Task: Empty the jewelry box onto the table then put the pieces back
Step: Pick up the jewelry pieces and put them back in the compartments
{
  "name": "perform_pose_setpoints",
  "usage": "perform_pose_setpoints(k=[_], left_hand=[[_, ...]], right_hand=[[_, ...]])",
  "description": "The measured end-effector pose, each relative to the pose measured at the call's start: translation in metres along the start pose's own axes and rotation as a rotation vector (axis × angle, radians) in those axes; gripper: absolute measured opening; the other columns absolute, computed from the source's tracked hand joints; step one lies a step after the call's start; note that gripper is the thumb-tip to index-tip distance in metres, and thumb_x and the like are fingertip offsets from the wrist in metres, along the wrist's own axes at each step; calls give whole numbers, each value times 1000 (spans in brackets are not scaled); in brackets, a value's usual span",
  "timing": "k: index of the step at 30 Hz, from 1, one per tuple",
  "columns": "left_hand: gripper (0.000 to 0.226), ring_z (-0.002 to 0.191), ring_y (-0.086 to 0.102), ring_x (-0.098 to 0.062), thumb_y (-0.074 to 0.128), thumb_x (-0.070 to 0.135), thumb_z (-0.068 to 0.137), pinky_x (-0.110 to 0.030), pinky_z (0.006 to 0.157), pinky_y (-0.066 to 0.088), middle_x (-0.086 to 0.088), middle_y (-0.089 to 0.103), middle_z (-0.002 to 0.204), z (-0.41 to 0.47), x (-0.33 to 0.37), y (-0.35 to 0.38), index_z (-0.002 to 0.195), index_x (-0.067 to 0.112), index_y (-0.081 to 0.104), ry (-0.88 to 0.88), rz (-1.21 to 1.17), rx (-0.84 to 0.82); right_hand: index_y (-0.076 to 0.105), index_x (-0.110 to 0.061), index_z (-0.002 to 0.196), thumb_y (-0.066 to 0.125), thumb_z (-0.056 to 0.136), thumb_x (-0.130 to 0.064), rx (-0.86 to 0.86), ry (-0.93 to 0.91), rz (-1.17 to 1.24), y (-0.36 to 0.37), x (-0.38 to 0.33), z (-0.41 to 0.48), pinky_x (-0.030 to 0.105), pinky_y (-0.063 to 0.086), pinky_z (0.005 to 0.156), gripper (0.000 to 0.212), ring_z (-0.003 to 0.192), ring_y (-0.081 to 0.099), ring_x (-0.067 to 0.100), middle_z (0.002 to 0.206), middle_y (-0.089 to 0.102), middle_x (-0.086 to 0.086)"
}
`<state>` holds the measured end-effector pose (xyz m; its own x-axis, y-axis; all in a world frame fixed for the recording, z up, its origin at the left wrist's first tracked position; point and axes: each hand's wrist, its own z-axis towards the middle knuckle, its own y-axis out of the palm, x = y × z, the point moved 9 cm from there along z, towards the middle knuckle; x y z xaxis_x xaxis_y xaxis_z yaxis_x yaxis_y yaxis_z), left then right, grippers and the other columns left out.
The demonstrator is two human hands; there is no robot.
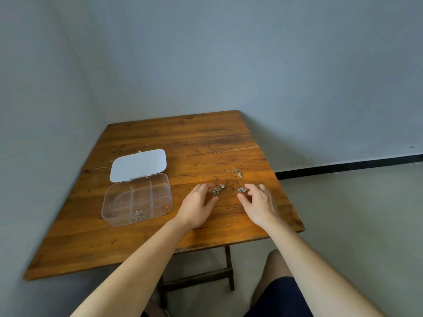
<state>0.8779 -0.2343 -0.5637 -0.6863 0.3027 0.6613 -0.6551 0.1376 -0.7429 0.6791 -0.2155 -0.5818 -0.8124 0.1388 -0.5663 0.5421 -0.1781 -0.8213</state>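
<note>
A clear plastic jewelry box (pixel 119 197) with several compartments lies open on the wooden table (pixel 206 143), its white lid (pixel 139 164) folded back. A silver piece (pixel 139 213) and a small orange bead (pixel 166 206) remain inside. On the table lie a bunched silver chain with pendant (pixel 216 190), a small silver cluster (pixel 242 189) and a thin chain with a charm (pixel 233 172). My left hand (pixel 196 207) hovers open just left of the bunched chain. My right hand (pixel 259 203) hovers open, fingertips beside the small cluster. Neither hand holds anything.
The table stands in a corner with grey walls behind and to the left. Its right edge (pixel 290 193) is close to my right hand. My knee (pixel 278 266) and dark shorts show below the front edge.
</note>
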Motion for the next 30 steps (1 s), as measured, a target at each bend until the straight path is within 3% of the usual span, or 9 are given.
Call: perform_pose_setpoints(k=[7, 13, 17, 21, 30], left_hand=[[50, 133, 41, -22, 53, 40, 99, -36, 108, 38, -2, 50, 143, 21, -10, 16, 145, 22, 46, -68, 72, 2], [54, 125, 45, -22, 48, 52, 97, -37, 101, 45, -3, 51, 135, 29, -16, 20, 145, 26, 48, -177, 153, 126], [46, 117, 47, -20, 51, 51, 97, -32, 97, 45, -1, 51, 126, 27, -11, 20, 138, 31, 56, -119, 254, 142], [33, 113, 48, -18, 60, 40, 95, -30, 94, 46, 2, 55, 117, 26, -18, 16, 125, 28, 68, -127, 126, 127], [10, 100, 53, -12, 62, 24, 95, -23, 90, 44, 6, 58, 103, -3, -24, 6, 101, 21, 70, -99, -56, 86]], right_hand=[[46, -21, 146, 49, 98, -52, 13, 26, -50, 7, 6, 1, 40, 45, 104, 57, 126, 48, 23, 135, 54, 5], [58, -25, 137, 49, 96, -55, 161, 59, -57, 2, 1, -3, 38, 47, 98, 51, 117, 54, 22, 124, 60, 3], [70, -27, 121, 62, 93, -46, 232, 41, 2, -2, -1, -5, 33, 49, 87, 34, 105, 59, 22, 110, 64, 2], [74, -28, 106, 64, 93, -39, 238, -4, 23, -3, 0, -8, 30, 47, 79, 20, 97, 59, 21, 103, 64, -1], [69, -23, 101, 60, 97, -34, 216, -84, 18, 1, -6, -11, 33, 42, 84, 15, 95, 58, 20, 102, 65, -1]])
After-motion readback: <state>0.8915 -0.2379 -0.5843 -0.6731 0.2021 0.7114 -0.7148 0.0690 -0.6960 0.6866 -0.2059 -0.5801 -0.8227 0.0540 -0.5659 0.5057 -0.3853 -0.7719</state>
